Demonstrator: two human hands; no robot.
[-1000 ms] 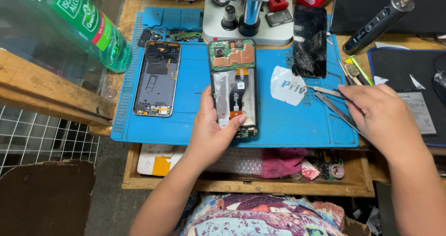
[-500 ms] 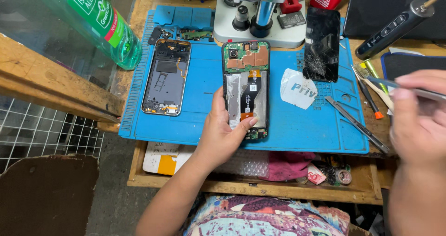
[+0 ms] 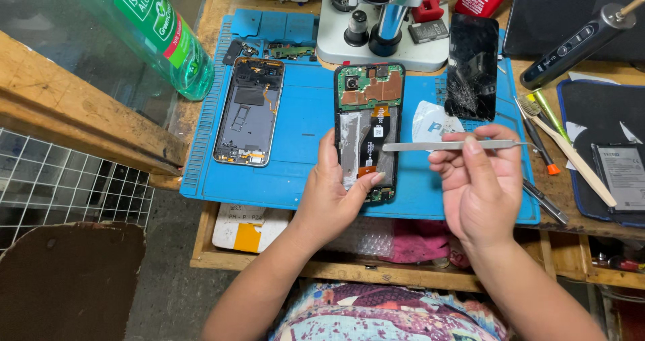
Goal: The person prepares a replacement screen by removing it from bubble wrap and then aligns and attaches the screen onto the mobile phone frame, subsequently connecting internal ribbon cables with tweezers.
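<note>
The left hand (image 3: 332, 200) is clamped on the lower end of an opened phone (image 3: 368, 129), fingers along its left edge and thumb on its right side; the phone lies face down on the blue mat (image 3: 302, 112) on the worktop, its green circuit board uppermost; the right hand (image 3: 480, 183) pinches metal tweezers (image 3: 450, 145), their tip just beside the phone's right edge; a bare phone frame (image 3: 250, 110) lies left, a cracked screen (image 3: 474, 65) right, a microscope base (image 3: 383, 42) behind.

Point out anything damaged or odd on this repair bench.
The black phone screen lying at the top right of the blue mat is cracked, with a web of breaks near its lower left corner. The green bottle leans tilted over the mat's left edge.
</note>
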